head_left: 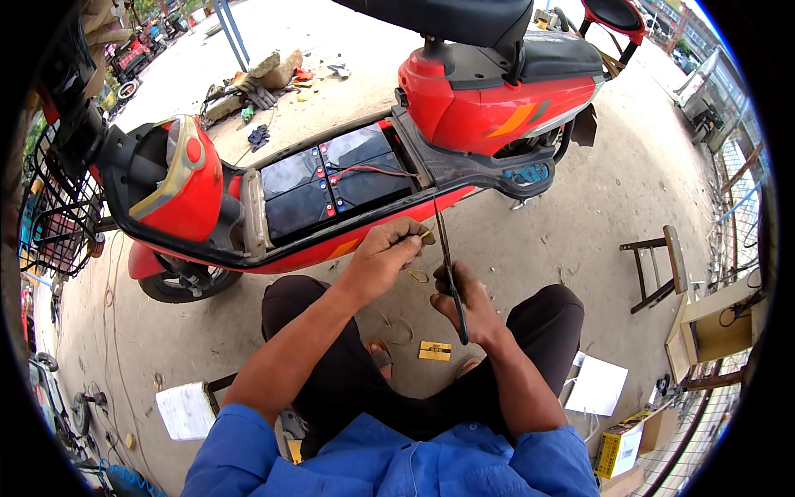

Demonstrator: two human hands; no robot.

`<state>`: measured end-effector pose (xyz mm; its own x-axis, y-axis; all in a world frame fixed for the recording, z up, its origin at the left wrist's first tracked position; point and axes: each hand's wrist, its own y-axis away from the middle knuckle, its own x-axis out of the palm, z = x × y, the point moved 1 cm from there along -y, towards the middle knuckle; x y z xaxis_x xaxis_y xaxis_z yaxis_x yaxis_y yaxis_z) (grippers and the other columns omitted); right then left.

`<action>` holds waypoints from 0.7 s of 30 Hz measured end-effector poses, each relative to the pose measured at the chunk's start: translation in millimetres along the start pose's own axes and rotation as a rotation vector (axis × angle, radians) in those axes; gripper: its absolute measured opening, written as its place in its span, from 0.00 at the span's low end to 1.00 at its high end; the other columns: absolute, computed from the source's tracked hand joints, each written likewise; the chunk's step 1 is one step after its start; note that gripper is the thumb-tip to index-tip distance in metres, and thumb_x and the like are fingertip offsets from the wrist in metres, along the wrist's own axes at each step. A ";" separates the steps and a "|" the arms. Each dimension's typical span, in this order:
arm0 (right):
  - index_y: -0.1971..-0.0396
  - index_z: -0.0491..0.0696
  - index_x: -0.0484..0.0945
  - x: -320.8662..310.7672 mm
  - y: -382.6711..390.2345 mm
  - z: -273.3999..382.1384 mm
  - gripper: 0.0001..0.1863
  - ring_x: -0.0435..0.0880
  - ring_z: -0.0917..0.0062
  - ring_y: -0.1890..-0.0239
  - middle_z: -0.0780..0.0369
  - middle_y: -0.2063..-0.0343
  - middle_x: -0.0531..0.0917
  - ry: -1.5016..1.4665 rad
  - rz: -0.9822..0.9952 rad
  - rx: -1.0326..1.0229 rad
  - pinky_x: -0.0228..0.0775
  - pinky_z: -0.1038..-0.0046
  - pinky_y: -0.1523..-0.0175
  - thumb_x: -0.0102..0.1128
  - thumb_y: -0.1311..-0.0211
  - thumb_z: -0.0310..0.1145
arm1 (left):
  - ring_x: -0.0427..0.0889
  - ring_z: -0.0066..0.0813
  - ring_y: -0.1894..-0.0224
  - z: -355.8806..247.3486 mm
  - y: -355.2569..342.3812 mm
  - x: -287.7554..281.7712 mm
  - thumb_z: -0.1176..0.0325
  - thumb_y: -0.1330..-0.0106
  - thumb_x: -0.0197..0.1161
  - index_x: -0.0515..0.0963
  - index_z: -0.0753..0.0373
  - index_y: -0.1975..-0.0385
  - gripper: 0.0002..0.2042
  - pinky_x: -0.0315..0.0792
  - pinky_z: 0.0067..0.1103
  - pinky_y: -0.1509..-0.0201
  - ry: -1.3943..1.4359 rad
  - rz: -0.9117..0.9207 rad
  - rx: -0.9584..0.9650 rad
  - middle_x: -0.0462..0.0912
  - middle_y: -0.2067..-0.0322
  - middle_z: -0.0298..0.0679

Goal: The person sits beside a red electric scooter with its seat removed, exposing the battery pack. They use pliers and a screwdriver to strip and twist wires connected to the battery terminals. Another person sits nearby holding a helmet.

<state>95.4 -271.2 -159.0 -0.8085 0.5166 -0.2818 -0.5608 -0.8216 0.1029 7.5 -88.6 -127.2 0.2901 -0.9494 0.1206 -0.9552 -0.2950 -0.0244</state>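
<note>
My left hand pinches a thin yellow wire, whose short end sticks out from the fingertips. A loose loop of similar wire hangs or lies below that hand; I cannot tell which. In my right hand is a pair of dark scissors, blades pointing up and away from me, close beside the wire end. Just beyond both hands stands a red electric scooter. Its uncovered floor compartment holds several black batteries with red and blue terminals, and a red lead runs across them.
Between my feet lies a small yellow card or packet. A white-topped stool is at my left, a wooden stool at my right. Further right are a white sheet and a yellow box. Stones lie beyond the scooter.
</note>
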 end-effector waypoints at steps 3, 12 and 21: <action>0.60 0.39 0.69 1.9 -1.4 -0.6 0.18 0.71 0.76 0.68 0.60 0.72 0.73 0.070 0.030 -0.006 0.68 0.71 0.61 0.63 0.47 0.32 | 0.67 0.14 0.70 2.7 -0.6 1.5 0.70 0.26 0.56 0.76 0.66 0.59 0.06 0.64 0.17 0.65 -0.088 -0.028 0.040 0.73 0.72 0.28; 0.62 0.38 0.68 -2.3 -1.4 7.8 0.23 0.80 0.47 0.71 0.49 0.76 0.79 0.297 -0.144 -0.129 0.72 0.57 0.63 0.70 0.52 0.33 | 0.73 0.17 0.71 4.4 0.8 3.0 0.74 0.29 0.59 0.78 0.68 0.64 0.04 0.69 0.19 0.66 -0.251 -0.043 0.075 0.78 0.74 0.32; 0.62 0.37 0.67 -2.3 -0.9 6.4 0.23 0.81 0.45 0.71 0.46 0.76 0.80 0.375 -0.161 -0.187 0.73 0.56 0.65 0.70 0.51 0.31 | 0.75 0.18 0.71 1.7 1.6 5.8 0.76 0.31 0.62 0.81 0.70 0.62 0.04 0.70 0.19 0.65 -0.281 -0.075 0.060 0.81 0.73 0.34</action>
<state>96.6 -270.1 -152.4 -0.5742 0.5465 -0.6096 -0.6041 -0.7853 -0.1351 7.7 -94.8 -128.2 0.3723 -0.9150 -0.1552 -0.9278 -0.3630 -0.0859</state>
